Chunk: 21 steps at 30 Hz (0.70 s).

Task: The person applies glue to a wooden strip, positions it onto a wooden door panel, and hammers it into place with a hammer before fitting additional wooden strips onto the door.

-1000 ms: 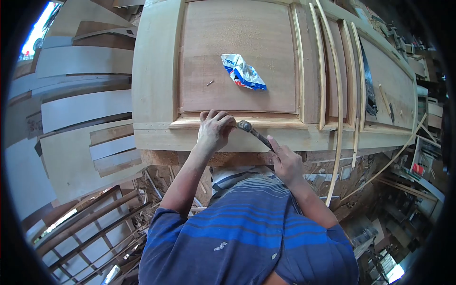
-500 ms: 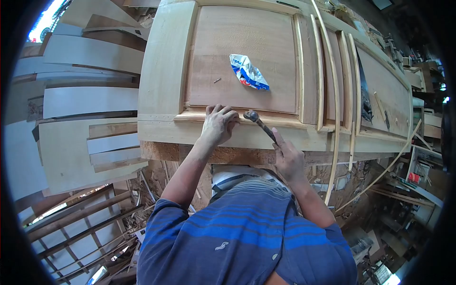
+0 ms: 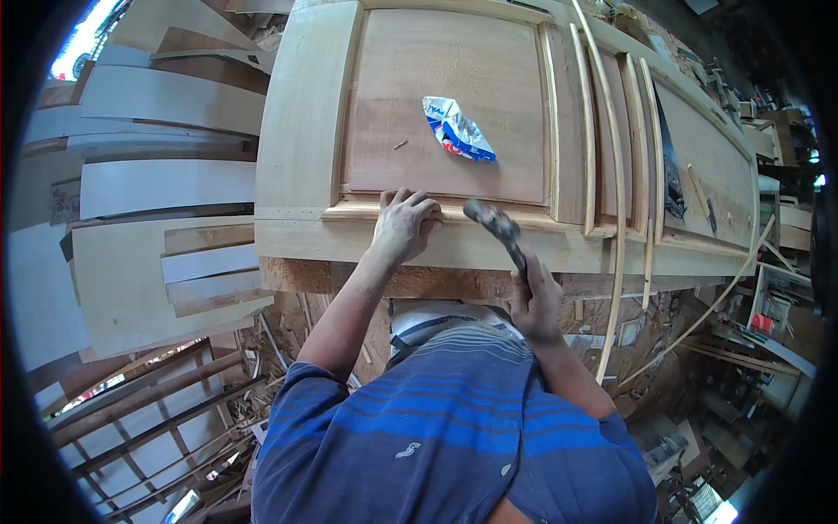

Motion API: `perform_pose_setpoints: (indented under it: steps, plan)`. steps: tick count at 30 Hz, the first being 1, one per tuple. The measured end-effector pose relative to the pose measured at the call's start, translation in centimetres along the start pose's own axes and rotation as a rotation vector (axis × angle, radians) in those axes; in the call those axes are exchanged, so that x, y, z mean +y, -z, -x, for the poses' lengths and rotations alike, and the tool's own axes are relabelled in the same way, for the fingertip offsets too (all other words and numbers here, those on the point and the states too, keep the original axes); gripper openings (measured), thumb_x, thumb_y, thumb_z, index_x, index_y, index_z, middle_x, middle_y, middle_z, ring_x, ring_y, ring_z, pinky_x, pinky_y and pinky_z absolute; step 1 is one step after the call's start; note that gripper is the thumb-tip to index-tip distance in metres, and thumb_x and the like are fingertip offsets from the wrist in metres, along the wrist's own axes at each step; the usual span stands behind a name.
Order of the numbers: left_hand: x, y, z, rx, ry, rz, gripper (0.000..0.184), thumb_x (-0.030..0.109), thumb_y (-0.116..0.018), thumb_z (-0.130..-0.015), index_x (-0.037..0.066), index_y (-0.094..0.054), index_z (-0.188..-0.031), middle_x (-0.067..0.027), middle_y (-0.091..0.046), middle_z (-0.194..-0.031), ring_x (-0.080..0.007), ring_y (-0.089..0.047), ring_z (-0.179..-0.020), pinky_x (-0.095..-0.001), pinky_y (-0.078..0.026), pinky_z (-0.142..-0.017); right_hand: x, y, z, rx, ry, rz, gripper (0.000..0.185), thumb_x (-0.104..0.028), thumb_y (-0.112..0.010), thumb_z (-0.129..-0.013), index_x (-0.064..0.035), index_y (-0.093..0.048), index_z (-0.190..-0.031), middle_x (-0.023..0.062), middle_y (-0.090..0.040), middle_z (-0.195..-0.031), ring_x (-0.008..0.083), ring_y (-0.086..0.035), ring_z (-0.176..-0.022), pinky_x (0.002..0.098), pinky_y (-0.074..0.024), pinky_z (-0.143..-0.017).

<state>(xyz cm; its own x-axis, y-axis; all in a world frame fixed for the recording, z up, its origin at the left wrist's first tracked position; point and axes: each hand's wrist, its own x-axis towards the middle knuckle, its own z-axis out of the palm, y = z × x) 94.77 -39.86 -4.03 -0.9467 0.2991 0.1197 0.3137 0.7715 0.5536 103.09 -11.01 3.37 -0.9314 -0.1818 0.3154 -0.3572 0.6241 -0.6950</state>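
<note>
My right hand point(image 3: 536, 301) is wrapped round the handle of a hammer point(image 3: 499, 229), its head blurred and raised just right of my left hand. My left hand point(image 3: 403, 225) rests on the wooden moulding strip point(image 3: 349, 212) along the near edge of a door panel point(image 3: 454, 179). Its fingers are bent and drawn together; whatever they pinch is hidden. A crumpled blue and white plastic packet point(image 3: 459, 131) lies on the panel beyond my hands. To its left is a small thin piece point(image 3: 401, 144), too small to name for certain.
Long thin wooden strips point(image 3: 616, 175) lie across the door on the right, some overhanging its near edge. A dark object point(image 3: 673, 190) and a short stick point(image 3: 697, 190) are on the far right panel. Stacked boards point(image 3: 166, 188) stand at left. Wood scraps litter the floor.
The hammer and my right hand have moved right and toward my body, lifting the hammer head away from my left hand. My left hand stays on the moulding strip.
</note>
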Motion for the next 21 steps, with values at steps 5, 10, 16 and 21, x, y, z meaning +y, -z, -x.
perform_pose_setpoints:
  steps: [5,10,16,21]
  plan:
    - [0.0,-0.3,0.0,-0.001,0.003,-0.002,0.024,0.017,-0.085,-0.086,0.018,-0.077,-0.109,-0.0006,-0.074,-0.114,-0.0284,-0.065,-0.118,-0.0486,-0.042,-0.109,1.4,-0.8,0.4,-0.195,-0.093,0.206,0.066,-0.012,-0.075,-0.104,-0.0282,-0.058,-0.165,0.0110,-0.066,-0.086,0.0362,-0.069,-0.069,0.0494,-0.0558,-0.063]
    - [0.2,0.1,-0.1,-0.004,0.006,-0.002,0.023,0.018,-0.085,-0.087,0.017,-0.077,-0.109,-0.0008,-0.074,-0.114,-0.0288,-0.065,-0.118,-0.0488,-0.042,-0.108,-0.6,0.3,-0.1,0.037,-0.042,-0.049,0.066,-0.011,-0.073,-0.105,-0.0278,-0.055,-0.167,0.0121,-0.067,-0.086,0.0371,-0.066,-0.068,0.0507,-0.0529,-0.063]
    - [-0.1,0.0,-0.3,-0.003,-0.003,0.006,0.022,0.017,-0.084,-0.088,0.017,-0.078,-0.109,-0.0019,-0.075,-0.114,-0.0294,-0.065,-0.118,-0.0494,-0.043,-0.108,1.1,-0.3,-0.5,-0.220,-0.033,0.229,0.065,-0.007,-0.073,-0.106,-0.0165,-0.054,-0.167,0.0144,-0.068,-0.089,0.0312,-0.069,-0.070,0.0393,-0.0567,-0.065]
    - [0.0,-0.2,-0.1,-0.004,0.000,-0.023,0.024,0.017,-0.083,-0.087,0.016,-0.077,-0.111,-0.0023,-0.075,-0.115,-0.0294,-0.065,-0.118,-0.0491,-0.042,-0.108,-0.3,0.4,0.4,-0.004,-0.054,-0.043,0.062,-0.008,-0.074,-0.104,-0.0188,-0.059,-0.164,0.0142,-0.066,-0.090,0.0344,-0.067,-0.069,0.0491,-0.0527,-0.064]
